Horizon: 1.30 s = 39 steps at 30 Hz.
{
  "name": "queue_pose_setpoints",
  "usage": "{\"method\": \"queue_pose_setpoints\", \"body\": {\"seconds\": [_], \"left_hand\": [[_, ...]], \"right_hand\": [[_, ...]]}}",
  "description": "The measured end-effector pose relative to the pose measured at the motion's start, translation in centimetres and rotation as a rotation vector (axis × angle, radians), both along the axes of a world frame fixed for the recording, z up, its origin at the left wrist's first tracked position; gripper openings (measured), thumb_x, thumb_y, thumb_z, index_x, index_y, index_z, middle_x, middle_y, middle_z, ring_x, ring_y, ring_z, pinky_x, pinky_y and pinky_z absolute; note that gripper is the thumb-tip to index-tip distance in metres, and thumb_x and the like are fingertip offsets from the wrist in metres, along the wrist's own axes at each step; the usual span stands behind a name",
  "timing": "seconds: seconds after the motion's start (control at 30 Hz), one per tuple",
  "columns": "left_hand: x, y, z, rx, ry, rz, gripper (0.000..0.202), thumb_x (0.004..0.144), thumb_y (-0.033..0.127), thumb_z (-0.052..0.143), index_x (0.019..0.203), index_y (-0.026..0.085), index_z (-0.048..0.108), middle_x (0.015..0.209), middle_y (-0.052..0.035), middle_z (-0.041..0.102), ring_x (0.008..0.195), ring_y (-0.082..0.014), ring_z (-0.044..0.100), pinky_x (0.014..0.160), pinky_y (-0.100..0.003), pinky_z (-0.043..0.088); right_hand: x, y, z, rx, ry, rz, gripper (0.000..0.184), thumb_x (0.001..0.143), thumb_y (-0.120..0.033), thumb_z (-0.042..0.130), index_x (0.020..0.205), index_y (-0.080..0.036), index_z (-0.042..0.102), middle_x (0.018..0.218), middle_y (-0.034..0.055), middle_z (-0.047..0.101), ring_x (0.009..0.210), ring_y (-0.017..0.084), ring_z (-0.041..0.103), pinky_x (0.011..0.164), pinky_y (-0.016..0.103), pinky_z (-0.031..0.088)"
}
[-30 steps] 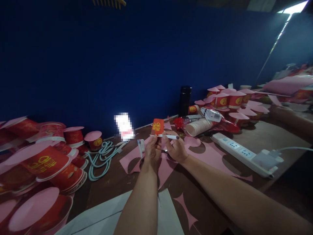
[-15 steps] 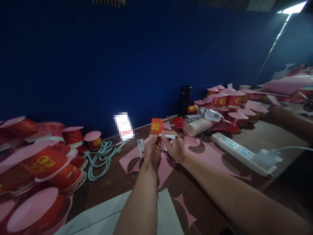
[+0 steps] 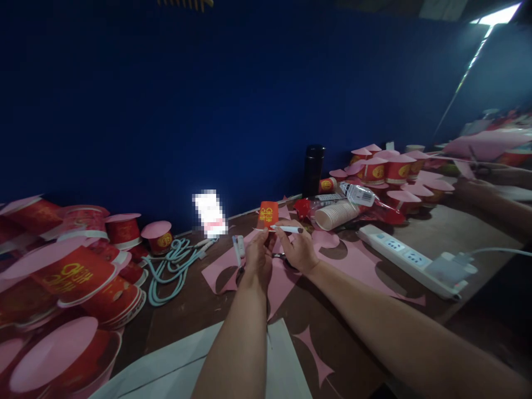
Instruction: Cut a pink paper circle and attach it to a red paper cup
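Note:
My left hand is closed on a small red paper cup with gold characters, held upside down above the table. In my right hand is a white pen with a dark end, its left end close to the cup's rim. The right fingertips are beside the cup; whether they touch it I cannot tell. Beneath both hands lies a pink paper sheet with round cut-outs. Part of a pair of scissors shows between my hands. Left of my left hand lie a white marker and a small white bottle-like item.
Red cups with pink discs crowd the left and back right. A cable, a blurred-out phone, a black flask, a cup stack and a power strip surround the work. A co-worker's hand is at far right.
The red cup has turned slightly in my hands and sits a touch further right. At far right, the co-worker's hands have shifted, with scissors now showing at a pink paper.

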State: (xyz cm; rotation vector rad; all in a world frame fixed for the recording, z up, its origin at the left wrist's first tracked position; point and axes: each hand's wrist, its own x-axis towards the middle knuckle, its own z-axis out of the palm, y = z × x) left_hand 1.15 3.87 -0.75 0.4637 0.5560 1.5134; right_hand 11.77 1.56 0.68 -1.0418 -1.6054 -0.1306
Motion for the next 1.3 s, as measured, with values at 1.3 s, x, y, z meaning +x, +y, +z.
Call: {"method": "queue_pose_setpoints", "body": {"seconds": [1.3], "left_hand": [[0.0,-0.66,0.5,0.013,0.013,-0.064,0.007,0.074,0.013,0.069,0.081,0.013,0.068,0.085,-0.0057,0.072,0.082,-0.0131,0.068,0.083,-0.028,0.053]], "right_hand": [[0.37,0.12,0.31,0.028,0.01,-0.056,0.022,0.093,-0.036,0.052,0.105,-0.023,0.065,0.096,0.0079,0.071,0.095,0.022,0.066,0.086,0.038,0.048]]}}
